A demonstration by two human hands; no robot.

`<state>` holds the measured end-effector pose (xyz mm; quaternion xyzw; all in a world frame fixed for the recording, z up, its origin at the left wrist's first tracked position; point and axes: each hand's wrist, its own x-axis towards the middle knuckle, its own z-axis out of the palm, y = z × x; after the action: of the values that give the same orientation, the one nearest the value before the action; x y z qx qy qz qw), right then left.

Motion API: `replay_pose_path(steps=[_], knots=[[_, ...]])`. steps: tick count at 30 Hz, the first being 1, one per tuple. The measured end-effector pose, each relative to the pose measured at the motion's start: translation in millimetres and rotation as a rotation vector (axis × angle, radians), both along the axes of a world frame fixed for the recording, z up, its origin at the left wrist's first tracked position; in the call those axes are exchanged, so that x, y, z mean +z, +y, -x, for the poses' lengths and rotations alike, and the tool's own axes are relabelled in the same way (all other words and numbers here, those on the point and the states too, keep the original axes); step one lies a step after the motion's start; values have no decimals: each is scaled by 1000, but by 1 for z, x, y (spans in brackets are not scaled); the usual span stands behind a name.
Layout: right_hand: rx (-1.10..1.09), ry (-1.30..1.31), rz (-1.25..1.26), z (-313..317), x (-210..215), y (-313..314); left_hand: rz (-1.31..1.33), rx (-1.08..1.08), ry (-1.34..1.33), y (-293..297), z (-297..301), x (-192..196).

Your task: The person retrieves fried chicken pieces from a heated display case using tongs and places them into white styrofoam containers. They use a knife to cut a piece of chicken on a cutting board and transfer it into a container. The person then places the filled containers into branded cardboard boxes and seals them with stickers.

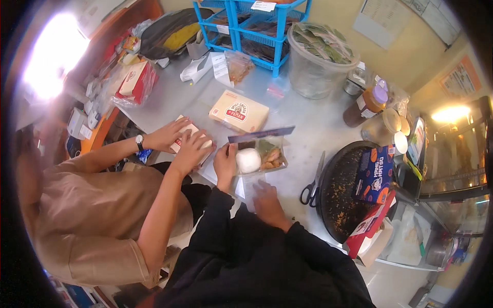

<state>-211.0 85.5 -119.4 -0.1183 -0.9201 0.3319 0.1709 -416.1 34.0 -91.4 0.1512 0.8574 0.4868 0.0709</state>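
An open food box (283, 163) stands before me on the metal table. In it are a white dome of rice (248, 160), brown fried pieces (272, 158) and something green (267, 148); its dark lid flap (262, 134) is raised at the far side. My left hand (225, 163) grips the box's left wall, thumb by the rice. My right hand (269, 204) lies on the table just nearer than the box, fingers stretched out at the edge of a white paper slip (250, 191). A closed cream box (239, 111) lies just beyond the open one.
At my left a co-worker's hands (191, 146) rest on a small cream box. Scissors (312, 190) and a large black pan (336, 205) with a blue carton (375, 174) are at right. Farther back stand blue basket racks (280, 43), a clear tub (313, 72) and a brown sauce jar (362, 108).
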Motion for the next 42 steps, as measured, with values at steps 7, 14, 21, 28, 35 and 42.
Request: replay_pose_path(steps=[7, 14, 21, 28, 35, 42], knots=[[-521, 341, 178, 36, 65, 64, -220, 42, 269, -4, -15, 20], [-555, 399, 246, 115, 52, 99, -126, 196, 450, 40, -9, 28], [-557, 451, 171, 119, 50, 105, -249, 130, 376, 34, -11, 43], [-480, 508, 396, 100, 64, 110, -318, 64, 326, 17, -9, 43], [-310, 332, 419, 73, 56, 154, -289, -37, 389, 7, 1, 38], [-333, 237, 87, 67, 76, 146, -278, -137, 355, -2, 5, 30]])
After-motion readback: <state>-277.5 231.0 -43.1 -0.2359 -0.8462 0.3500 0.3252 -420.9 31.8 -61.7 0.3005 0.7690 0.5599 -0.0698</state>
